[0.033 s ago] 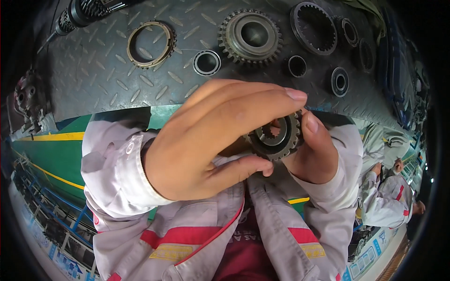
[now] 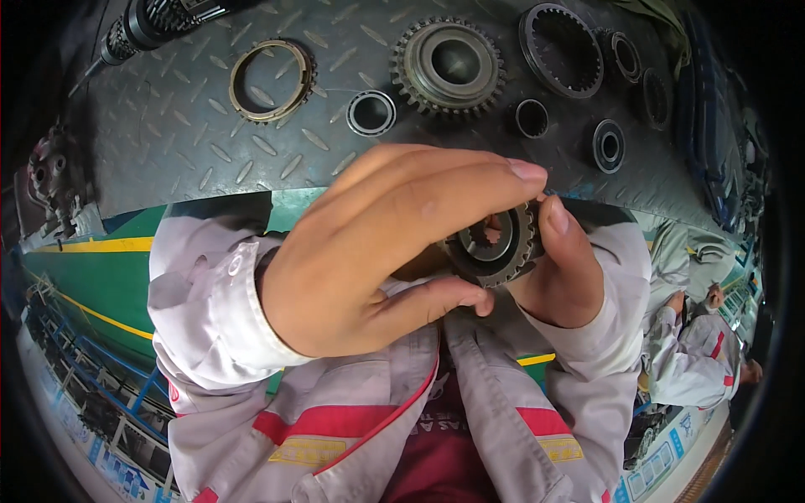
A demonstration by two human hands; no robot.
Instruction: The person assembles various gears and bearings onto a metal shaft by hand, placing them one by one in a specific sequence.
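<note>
A dark toothed gear [image 2: 523,249] with a splined inner hole is held over my lap, just below the workbench edge. My left hand [image 2: 360,251] reaches across it from the left, with the fingers along its upper side and the thumb at its lower left. At the gear's right side is my right hand [image 2: 566,277], its thumb pointing up beside the teeth. Both hands grip the gear. A fingertip shows through the hole. My left hand hides part of the gear, and most of my right fingers are out of sight behind it.
On the diamond-plate bench [image 2: 201,142] lie a brass-coloured ring [image 2: 237,81], a large gear [image 2: 411,74], a toothed ring [image 2: 530,49], and several bearings, including one bearing [image 2: 608,146] at right. A splined shaft [image 2: 142,25] lies far left. Another person [image 2: 696,360] sits at right.
</note>
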